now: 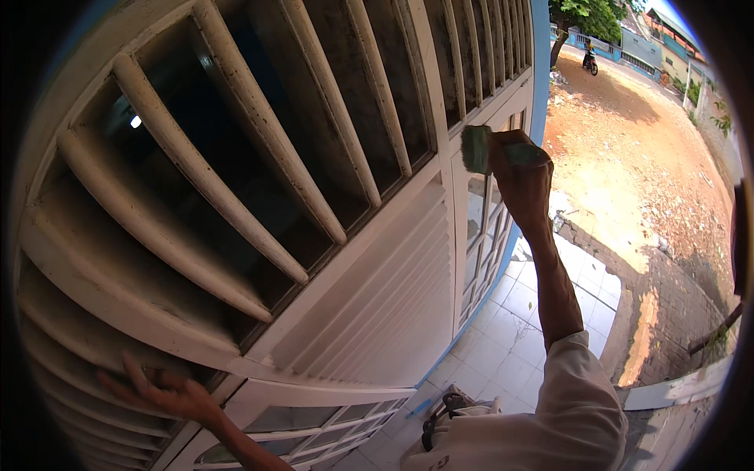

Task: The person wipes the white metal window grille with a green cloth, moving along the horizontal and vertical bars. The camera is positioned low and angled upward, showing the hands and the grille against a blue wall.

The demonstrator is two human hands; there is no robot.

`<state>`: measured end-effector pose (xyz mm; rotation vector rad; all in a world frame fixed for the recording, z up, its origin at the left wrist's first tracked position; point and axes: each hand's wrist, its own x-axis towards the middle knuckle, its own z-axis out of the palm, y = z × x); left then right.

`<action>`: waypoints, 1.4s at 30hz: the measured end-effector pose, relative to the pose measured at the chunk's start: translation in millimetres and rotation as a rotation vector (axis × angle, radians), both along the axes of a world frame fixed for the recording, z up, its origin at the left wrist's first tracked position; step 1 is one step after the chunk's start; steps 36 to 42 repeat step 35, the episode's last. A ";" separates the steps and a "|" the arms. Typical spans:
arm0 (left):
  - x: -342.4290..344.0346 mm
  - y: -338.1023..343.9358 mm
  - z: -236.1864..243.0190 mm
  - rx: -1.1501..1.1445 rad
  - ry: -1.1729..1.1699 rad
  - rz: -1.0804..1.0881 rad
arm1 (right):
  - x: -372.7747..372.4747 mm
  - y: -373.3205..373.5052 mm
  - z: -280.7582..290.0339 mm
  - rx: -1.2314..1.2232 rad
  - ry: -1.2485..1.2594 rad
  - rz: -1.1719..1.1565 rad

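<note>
My right hand (521, 177) is raised against a white louvred door (377, 259) and grips a green scrubbing sponge (476, 147), pressed to the door's vertical stile beside the slats. My left hand (161, 390) rests lower left with fingers spread flat on a horizontal rail of the door, holding nothing. The door's slats (236, 157) look grimy and yellowed, with dark gaps between them. My right arm wears a white sleeve (573, 392) pushed up past the elbow.
Glass panes (475, 212) sit in the lower door section. White floor tiles (518, 330) lie below, with a bag (455, 408) near my feet. To the right are a reddish dirt road (628, 149), a distant motorbike rider (589, 56) and trees.
</note>
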<state>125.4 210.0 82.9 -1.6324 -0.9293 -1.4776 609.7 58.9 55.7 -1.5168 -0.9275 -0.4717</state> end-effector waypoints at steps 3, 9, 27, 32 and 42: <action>0.7 1.7 -3.9 0.027 0.031 0.048 | -10.7 3.1 -10.6 0.223 0.164 0.422; -1.2 3.9 -2.0 0.018 0.000 0.070 | 34.1 11.1 -7.9 0.099 -0.320 -0.130; -10.7 5.8 -9.5 0.004 -0.021 -0.021 | -59.3 -239.6 -492.0 -0.967 0.641 -0.346; -21.5 13.5 -24.2 -0.079 -0.091 -0.111 | -163.1 -397.0 -542.9 -1.811 0.794 -0.042; -32.1 13.7 -28.8 -0.106 -0.015 -0.028 | -177.4 -411.7 -532.0 -1.633 1.447 -0.041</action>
